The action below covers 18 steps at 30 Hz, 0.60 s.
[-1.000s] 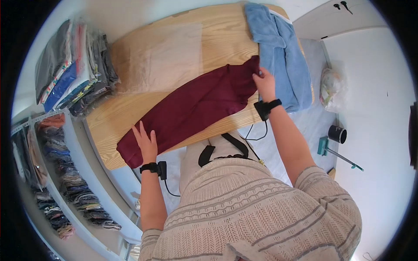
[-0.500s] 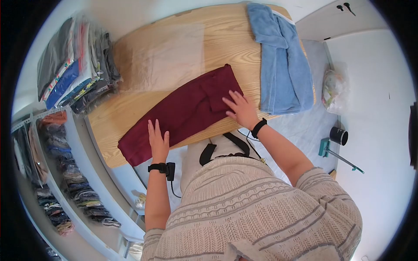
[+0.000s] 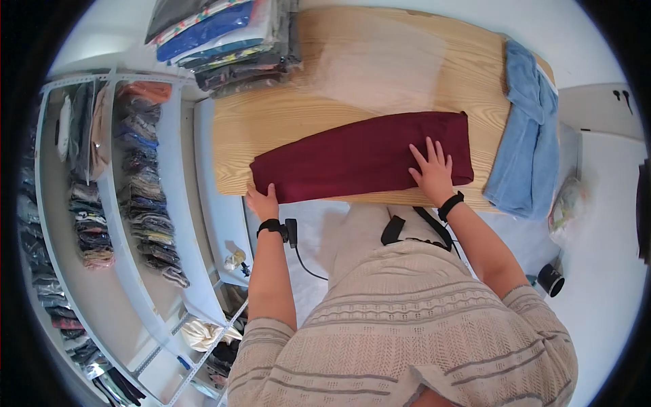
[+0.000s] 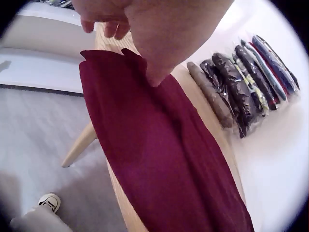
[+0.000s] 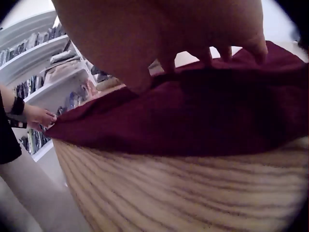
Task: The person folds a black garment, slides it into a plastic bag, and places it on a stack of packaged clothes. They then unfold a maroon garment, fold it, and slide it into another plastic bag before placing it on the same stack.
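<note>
Since the earlier frame, the left hand [image 3: 262, 201] has gone from the top of the red cloth [image 3: 352, 161] to its left end, and the head view has turned. Past the back of that left end sits a stack of bagged clothes [image 3: 227, 44]. At the end itself, the left thumb lies on the red cloth and some fingers hang just past it, a bit bent; I can't tell if they pinch it. If they grab only the top layer, the layers under it could stay behind and bunch up. The long red cloth lies flat on the worktop [image 3: 230, 129], with its front side close to the worktop's edge, so a hard pull toward the body might make it slip off. Behind its middle is a clear plastic sheet [image 3: 380, 61]. Near its right end, the right hand [image 3: 432, 175] rests with fingers spread wide, gripping nothing. Pressing too hard there while the left end moves might make wrinkles. Right of the red cloth lies a blue cloth [image 3: 525, 129], well apart from it.
</note>
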Each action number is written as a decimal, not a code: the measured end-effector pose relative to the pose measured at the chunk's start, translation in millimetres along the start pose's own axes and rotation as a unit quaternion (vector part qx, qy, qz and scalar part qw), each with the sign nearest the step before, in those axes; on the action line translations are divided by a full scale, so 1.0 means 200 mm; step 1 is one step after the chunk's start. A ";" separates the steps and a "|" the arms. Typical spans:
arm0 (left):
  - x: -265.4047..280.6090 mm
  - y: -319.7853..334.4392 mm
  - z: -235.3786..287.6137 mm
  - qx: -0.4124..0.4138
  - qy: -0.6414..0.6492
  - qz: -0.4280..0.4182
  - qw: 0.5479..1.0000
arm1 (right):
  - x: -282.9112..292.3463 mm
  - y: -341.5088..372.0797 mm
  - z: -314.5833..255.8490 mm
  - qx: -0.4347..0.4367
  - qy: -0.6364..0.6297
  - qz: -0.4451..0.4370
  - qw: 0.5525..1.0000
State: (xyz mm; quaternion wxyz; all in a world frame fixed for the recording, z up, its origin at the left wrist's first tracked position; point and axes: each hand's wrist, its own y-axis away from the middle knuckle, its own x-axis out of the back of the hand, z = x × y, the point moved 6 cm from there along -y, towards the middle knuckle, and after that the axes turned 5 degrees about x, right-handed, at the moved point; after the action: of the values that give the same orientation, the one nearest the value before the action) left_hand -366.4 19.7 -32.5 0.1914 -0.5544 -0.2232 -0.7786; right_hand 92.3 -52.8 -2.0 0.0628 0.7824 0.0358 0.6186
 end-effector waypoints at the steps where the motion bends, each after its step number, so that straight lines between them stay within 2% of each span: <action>1: -0.01 -0.03 0.01 0.001 0.001 -0.027 1.000 | -0.02 0.01 0.00 0.004 0.002 0.001 1.000; 4: -0.05 -0.06 0.04 -0.019 -0.020 -0.056 0.998 | -0.06 0.02 0.03 -0.012 0.032 -0.021 0.999; 6: -0.08 -0.11 0.07 -0.048 -0.035 -0.040 0.997 | -0.06 0.03 0.06 -0.028 0.031 -0.019 0.999; 8: -0.12 -0.16 0.07 0.020 0.124 -0.099 0.987 | -0.07 0.02 0.07 -0.039 0.043 -0.034 0.998; 10: -0.14 -0.22 0.06 0.019 0.142 -0.118 0.983 | -0.07 0.02 0.08 -0.048 0.045 -0.040 0.997; 12: -0.18 -0.23 0.12 -0.027 0.257 -0.291 0.921 | -0.07 0.01 0.08 -0.055 0.043 -0.051 0.996; 13: -0.14 -0.24 0.15 -0.029 0.258 -0.292 0.921 | -0.08 0.01 0.09 -0.061 0.039 -0.064 0.995; 15: -0.13 -0.21 0.18 0.061 0.349 -0.410 0.840 | -0.08 0.01 0.09 -0.062 0.039 -0.064 0.995; 16: -0.10 -0.22 0.20 0.058 0.348 -0.413 0.840 | -0.08 0.01 0.09 -0.062 0.037 -0.065 0.995; 18: -0.08 -0.22 0.19 0.175 0.422 -0.425 0.781 | -0.08 0.01 0.09 -0.065 0.031 -0.061 0.996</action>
State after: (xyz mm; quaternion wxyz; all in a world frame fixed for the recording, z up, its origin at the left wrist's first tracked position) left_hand -355.7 78.1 -41.8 0.0095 0.0242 -0.4651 -0.8849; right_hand 105.5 -57.9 -20.5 0.1498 0.7532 0.0449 0.6389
